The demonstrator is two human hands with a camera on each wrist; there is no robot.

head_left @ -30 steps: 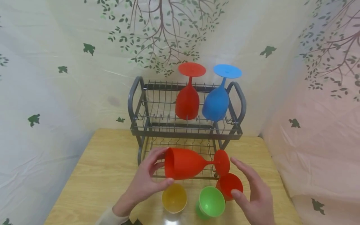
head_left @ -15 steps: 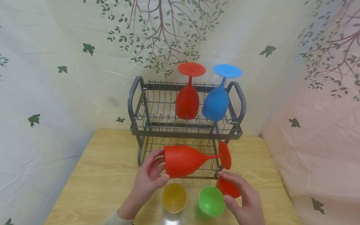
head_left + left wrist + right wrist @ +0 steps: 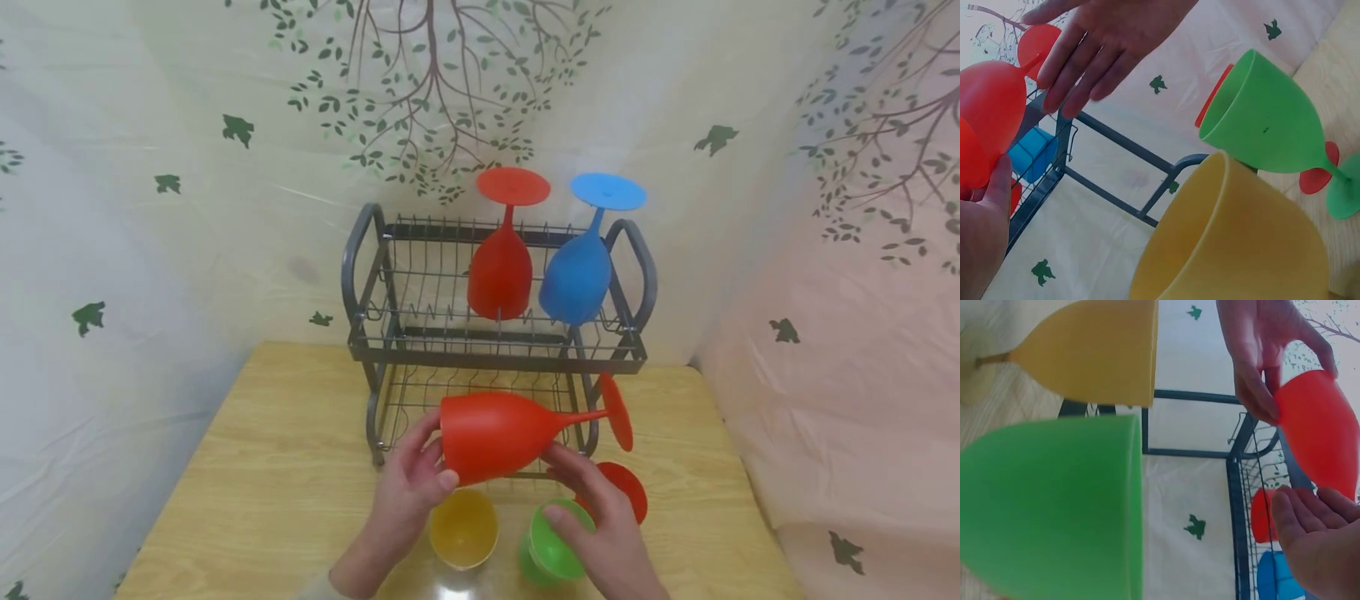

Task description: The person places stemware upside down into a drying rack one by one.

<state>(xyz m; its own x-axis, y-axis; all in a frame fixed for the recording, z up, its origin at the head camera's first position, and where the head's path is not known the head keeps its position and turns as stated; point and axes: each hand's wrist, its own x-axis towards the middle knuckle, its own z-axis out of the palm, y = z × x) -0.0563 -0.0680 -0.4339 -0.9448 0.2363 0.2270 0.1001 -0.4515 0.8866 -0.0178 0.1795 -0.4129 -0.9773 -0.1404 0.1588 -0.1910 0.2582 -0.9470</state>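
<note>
My left hand (image 3: 405,500) grips a red plastic wine goblet (image 3: 491,437) around its rim, thumb in front and fingers behind. The goblet lies sideways in the air before the rack, its foot pointing right. Just under the bowl's stem end is my right hand (image 3: 603,525), its fingers extended; the left wrist view shows this right hand (image 3: 1110,50) with straight fingers beside the stem. Whether those fingers touch the goblet is hard to tell. Below stand a yellow goblet (image 3: 463,533), a green goblet (image 3: 551,554) partly behind the right hand, and another red goblet (image 3: 630,487).
A dark two-tier dish rack (image 3: 480,360) stands at the table's back. On its upper tier an upside-down red goblet (image 3: 499,271) and a tilted upside-down blue goblet (image 3: 576,275) rest side by side. Patterned sheeting (image 3: 187,233) hangs around the wooden table (image 3: 262,467).
The held goblet has turned, so its rim opening no longer faces the head camera, and its foot has shifted up and right. My right hand has moved left, beneath the goblet.
</note>
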